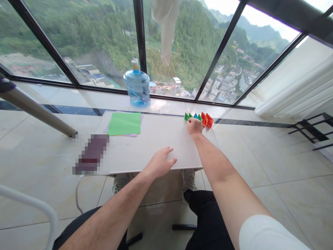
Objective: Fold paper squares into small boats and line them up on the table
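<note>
folded papers (204, 119) are forming a row, probably for tidiness; right hand (194, 126) is covering some, grip unclear; left hand (161, 161) is hovering, unclenched.

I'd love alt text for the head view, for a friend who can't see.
A person's right hand is at a row of green, blue and orange folded paper shapes on a white table, while the open left hand is by its near edge. Green paper lies at left; a blue water jug stands by the window.
</note>
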The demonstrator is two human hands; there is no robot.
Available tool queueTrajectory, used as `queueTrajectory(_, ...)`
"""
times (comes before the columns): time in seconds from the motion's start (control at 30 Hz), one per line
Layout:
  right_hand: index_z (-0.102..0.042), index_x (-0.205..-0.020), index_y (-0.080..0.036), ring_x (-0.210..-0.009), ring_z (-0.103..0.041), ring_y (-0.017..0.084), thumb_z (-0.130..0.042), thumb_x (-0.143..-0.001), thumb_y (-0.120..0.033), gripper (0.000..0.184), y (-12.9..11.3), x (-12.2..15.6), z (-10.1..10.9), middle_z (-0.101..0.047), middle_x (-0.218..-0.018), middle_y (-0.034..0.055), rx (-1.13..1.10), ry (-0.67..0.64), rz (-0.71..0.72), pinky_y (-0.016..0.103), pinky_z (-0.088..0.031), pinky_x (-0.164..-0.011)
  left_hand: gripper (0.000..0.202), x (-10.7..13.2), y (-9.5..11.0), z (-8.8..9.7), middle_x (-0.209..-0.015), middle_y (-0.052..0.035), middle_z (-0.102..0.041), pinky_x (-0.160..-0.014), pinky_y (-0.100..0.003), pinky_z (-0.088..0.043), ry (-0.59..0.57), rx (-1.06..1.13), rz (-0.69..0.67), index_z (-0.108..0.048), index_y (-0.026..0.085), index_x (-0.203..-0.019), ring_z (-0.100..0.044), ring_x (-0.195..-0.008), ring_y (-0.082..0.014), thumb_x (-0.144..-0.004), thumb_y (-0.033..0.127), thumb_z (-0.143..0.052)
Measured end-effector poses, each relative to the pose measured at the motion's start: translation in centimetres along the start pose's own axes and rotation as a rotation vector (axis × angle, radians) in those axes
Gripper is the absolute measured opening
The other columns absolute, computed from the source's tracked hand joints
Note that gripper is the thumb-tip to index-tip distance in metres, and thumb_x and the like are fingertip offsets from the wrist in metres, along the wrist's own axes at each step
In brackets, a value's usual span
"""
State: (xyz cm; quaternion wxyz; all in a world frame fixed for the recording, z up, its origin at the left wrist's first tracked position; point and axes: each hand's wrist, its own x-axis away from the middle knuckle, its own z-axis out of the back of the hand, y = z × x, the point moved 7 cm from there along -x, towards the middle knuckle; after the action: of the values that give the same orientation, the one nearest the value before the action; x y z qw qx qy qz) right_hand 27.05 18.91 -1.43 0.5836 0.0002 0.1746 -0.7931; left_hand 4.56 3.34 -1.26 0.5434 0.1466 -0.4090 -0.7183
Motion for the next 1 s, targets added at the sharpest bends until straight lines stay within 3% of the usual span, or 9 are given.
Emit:
queueTrajectory(0.13,-0.076,-0.101,-0.021,-0.098,-0.069,0.025,-0.057,-0.092,-0.027,0.022,0.28,-0.03,-0.39,-0.078,-0.100,0.0086,0.013,0.009,-0.009,0.036,-0.049,-0.086,0.063,0.02,0.02,0.01,-0.156,-0.0141,-0.050,-0.125,-0.032,-0.028,0.000,-0.011,0.003,-0.057,0.007,-0.145,-0.044,-0.148,-0.0263,-0.089,0.036,-0.058)
queueTrajectory(0.5,-0.076,-0.102,-0.017,-0.101,-0.071,0.025,-0.057,-0.093,-0.023,0.023,-0.57,0.29,-0.30,-0.078,-0.104,0.0116,0.010,-0.016,0.038,0.032,-0.049,-0.087,0.062,-0.02,-0.01,-0.04,-0.157,-0.0142,-0.049,-0.126,-0.034,-0.028,-0.006,-0.017,0.009,-0.057,0.007,-0.145,-0.043,-0.148,-0.0266,-0.089,0.034,-0.059)
queueTrajectory(1.0,-0.076,-0.094,-0.014,-0.092,-0.065,0.023,-0.061,-0.091,-0.024,0.018,-0.64,-0.29,-0.64,-0.076,-0.096,0.0134,-0.065,-0.017,0.039,0.034,-0.045,-0.086,0.062,0.07,0.13,0.12,-0.156,-0.0145,-0.050,-0.125,-0.033,-0.030,0.000,-0.006,0.011,-0.059,0.008,-0.143,-0.045,-0.147,-0.0266,-0.089,0.036,-0.060)
